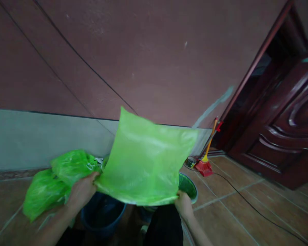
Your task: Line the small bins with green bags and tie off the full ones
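Note:
A bright green plastic bag (146, 157) is stretched flat and lifted in front of me, held by its lower corners. My left hand (81, 192) is closed on the bag's lower left corner, and a crumpled bunch of more green plastic (59, 179) hangs by that hand. My right hand (184, 204) pinches the bag's lower right corner. Below the bag stands a dark blue bucket (102, 213), and a green-lined bin (188, 186) shows behind the bag's right edge.
A red and orange dustpan with broom (206, 164) leans against the wall at the right. A black cable (248, 205) runs across the brown tiled floor. A dark wooden door (284, 126) stands open at the far right. The wall is close ahead.

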Available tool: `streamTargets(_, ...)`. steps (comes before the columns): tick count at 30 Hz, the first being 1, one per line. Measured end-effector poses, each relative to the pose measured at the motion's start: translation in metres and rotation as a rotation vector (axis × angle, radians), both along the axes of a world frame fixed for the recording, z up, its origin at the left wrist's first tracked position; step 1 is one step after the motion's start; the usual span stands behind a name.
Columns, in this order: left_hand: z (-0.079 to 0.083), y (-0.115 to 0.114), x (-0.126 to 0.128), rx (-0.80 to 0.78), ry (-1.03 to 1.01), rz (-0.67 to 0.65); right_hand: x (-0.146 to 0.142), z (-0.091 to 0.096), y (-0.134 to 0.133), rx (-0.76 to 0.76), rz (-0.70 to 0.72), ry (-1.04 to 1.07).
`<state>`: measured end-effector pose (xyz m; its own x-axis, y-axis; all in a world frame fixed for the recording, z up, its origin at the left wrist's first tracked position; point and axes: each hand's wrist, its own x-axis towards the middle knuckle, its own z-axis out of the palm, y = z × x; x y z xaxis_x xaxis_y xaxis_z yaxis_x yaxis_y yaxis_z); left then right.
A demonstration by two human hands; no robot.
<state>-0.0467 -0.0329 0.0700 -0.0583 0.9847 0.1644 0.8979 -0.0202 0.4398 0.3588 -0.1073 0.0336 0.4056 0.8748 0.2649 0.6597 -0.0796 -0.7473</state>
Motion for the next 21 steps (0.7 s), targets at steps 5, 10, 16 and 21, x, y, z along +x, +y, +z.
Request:
streamTargets(5, -0.019, 0.013, -0.003, 0.057, -0.037, 0.056, 0.01, -0.01, 0.002, -0.09, -0.027, 0.177)
streamTargets(10, 0.041, 0.008, 0.002, 0.284, -0.092, 0.178, 0.009, 0.066, -0.011, 0.301, -0.047, 0.044)
streamTargets(16, -0.011, -0.017, -0.001, 0.087, -0.093, 0.189, -0.002, -0.009, -0.031, 0.157, -0.041, 0.124)
streamTargets(21, -0.049, -0.013, -0.009, -0.015, -0.252, 0.248, -0.006, -0.042, -0.029, 0.029, 0.008, 0.376)
